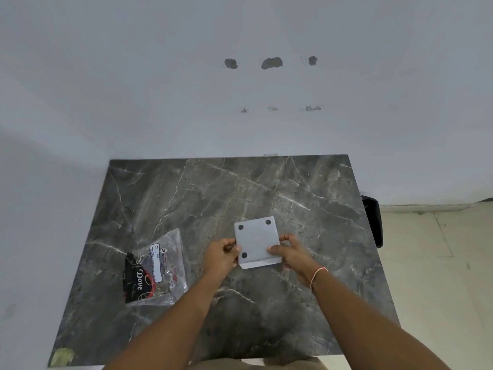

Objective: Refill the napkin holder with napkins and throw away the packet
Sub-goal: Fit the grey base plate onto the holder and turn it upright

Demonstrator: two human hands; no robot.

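Observation:
I hold a square white napkin holder above the middle of the dark marble table. Its flat underside faces me, with dark round feet at the corners. My left hand grips its left edge and my right hand grips its right edge, thumb over one corner. A white edge shows along its near side; I cannot tell if that is napkins. A clear plastic packet with black and red print lies flat on the table to the left, apart from both hands.
The table stands against a pale wall with chipped holes. A black bin sits on the floor past the table's right edge. Beige floor tiles lie to the right. A yellowish patch marks the table's near left corner.

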